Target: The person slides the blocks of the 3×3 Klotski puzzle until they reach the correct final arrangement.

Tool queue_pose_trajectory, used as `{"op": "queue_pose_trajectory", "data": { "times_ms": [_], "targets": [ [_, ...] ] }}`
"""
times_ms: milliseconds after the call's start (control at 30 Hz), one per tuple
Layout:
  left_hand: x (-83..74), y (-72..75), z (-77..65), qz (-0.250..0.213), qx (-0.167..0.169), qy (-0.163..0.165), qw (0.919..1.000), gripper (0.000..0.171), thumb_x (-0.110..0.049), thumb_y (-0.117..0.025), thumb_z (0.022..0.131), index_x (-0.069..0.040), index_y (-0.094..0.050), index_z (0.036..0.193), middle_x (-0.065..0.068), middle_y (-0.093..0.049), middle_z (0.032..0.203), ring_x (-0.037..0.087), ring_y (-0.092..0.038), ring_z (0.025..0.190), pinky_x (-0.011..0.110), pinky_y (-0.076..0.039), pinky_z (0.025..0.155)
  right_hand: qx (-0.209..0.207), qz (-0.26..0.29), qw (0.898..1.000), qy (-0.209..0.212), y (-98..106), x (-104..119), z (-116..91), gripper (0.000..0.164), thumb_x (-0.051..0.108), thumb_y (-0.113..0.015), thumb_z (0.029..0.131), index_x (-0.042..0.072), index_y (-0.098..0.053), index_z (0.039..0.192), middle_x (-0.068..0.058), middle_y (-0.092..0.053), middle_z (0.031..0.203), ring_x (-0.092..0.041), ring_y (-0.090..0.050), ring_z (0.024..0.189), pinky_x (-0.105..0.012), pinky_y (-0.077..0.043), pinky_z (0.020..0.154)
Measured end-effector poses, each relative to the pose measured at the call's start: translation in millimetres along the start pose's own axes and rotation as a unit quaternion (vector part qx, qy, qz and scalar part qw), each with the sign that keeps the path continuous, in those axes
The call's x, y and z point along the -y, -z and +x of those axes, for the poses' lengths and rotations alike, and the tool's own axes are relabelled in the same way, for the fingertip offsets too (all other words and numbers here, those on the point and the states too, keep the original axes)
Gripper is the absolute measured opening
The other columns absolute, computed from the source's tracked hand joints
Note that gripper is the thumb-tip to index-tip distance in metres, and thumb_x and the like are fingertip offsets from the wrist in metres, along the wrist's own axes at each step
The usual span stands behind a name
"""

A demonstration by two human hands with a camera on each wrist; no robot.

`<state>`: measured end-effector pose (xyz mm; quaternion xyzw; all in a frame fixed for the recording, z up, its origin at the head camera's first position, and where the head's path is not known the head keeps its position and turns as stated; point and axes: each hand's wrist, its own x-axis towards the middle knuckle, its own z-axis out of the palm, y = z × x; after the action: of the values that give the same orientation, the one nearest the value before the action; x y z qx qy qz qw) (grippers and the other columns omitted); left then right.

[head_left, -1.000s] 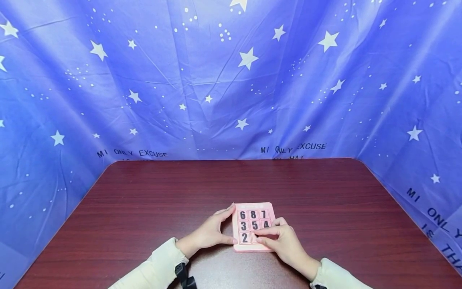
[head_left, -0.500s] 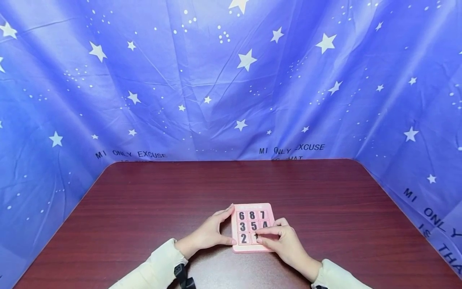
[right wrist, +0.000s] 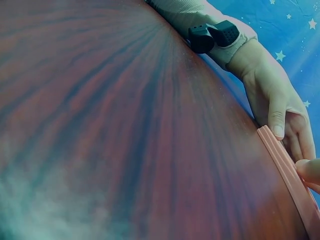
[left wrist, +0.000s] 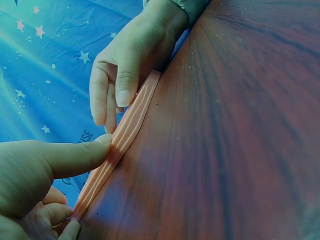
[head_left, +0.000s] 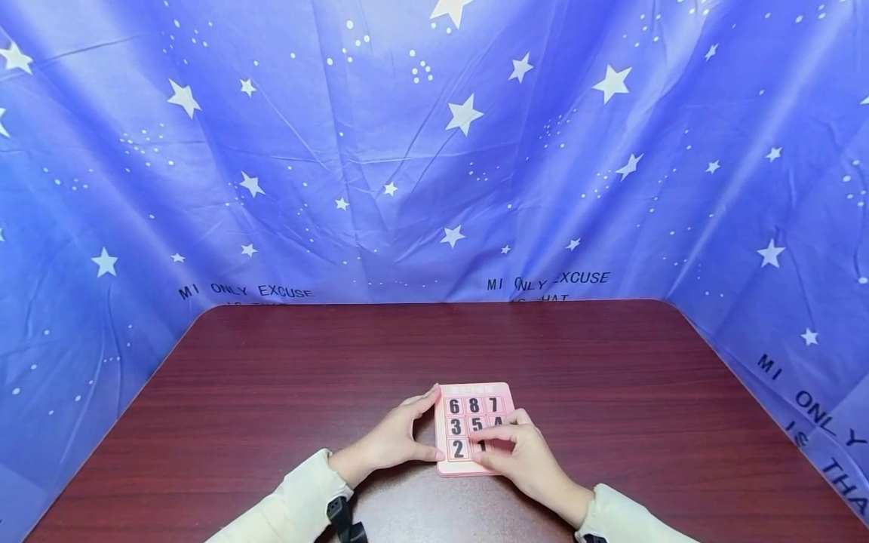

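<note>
A pink sliding number puzzle lies on the table; its visible tiles read 6, 8, 7, then 3, 5 and a partly covered 4, then 2 and 1. My left hand grips its left edge, fingertips at the far left corner and thumb at the near left one. With index finger and thumb apart, my right hand touches the bottom row around the 1 tile and hides the bottom right slot. Seen side-on in the left wrist view, the puzzle shows its ridged edge, the right hand beyond it.
The dark red wooden table reaches back to a blue star-printed curtain, which also hangs along both sides. A black wrist camera sits at the left sleeve.
The 1 tile has slid left into the bottom middle slot, where a gap showed earlier. My right hand has shifted slightly left across the bottom row. My left hand stays on the puzzle's edge.
</note>
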<state>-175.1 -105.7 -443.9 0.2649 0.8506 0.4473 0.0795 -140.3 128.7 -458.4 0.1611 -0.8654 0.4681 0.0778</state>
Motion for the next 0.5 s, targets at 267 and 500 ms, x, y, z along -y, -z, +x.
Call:
{"op": "queue_pose_trajectory", "data": {
  "times_ms": [267,500],
  "targets": [
    [-1.5,0.1,-0.3,0.002,0.0,0.002,1.0,0.096,-0.02,-0.083,0.067,0.005,-0.031,0.143,0.018,-0.03,0.15,0.034,-0.032,0.135,0.052,-0.023,0.11,0.011,0.009,1.0,-0.003,-1.4,0.6,1.0,0.025,0.021,-0.084,0.065,0.026,-0.077,0.089,0.002,-0.049,0.088,-0.009,-0.042,0.085,-0.023,-0.038,0.073],
    [-0.5,-0.1,1.0,0.003,-0.001,0.001,1.0,0.096,-0.02,-0.084,0.066,0.004,-0.031,0.144,0.018,-0.03,0.15,0.034,-0.032,0.134,0.052,-0.023,0.11,0.002,-0.009,1.0,0.013,-1.7,1.2,0.8,0.026,0.02,-0.084,0.064,0.026,-0.077,0.089,0.004,-0.049,0.086,-0.007,-0.041,0.083,-0.024,-0.037,0.069]
  ]
}}
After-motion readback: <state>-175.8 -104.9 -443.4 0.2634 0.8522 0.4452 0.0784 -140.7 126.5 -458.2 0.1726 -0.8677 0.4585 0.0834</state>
